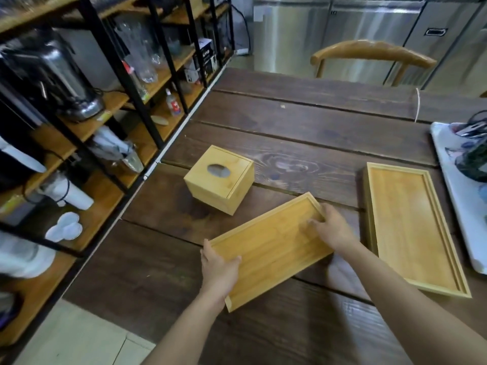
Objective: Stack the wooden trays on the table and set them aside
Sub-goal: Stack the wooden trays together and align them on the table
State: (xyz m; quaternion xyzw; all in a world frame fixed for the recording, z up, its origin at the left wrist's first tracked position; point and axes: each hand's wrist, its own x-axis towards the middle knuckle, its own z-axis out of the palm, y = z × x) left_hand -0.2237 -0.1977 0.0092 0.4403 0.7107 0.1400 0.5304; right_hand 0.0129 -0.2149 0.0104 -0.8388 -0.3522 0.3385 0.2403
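Observation:
A light wooden tray [271, 248] lies at an angle near the front of the dark wooden table [303, 133]. My left hand [218, 270] grips its near-left end, thumb over the rim. My right hand [332, 227] holds its far-right end, fingers reaching inside the tray. A second wooden tray [411, 227] of the same kind lies flat to the right, lengthwise away from me, apart from the first one.
A square wooden tissue box [220, 179] stands just behind the held tray. A white tray [458, 196] with dark items sits at the right table edge. Shelves [87, 127] with appliances and glassware line the left. A wooden chair [371, 56] stands at the far side.

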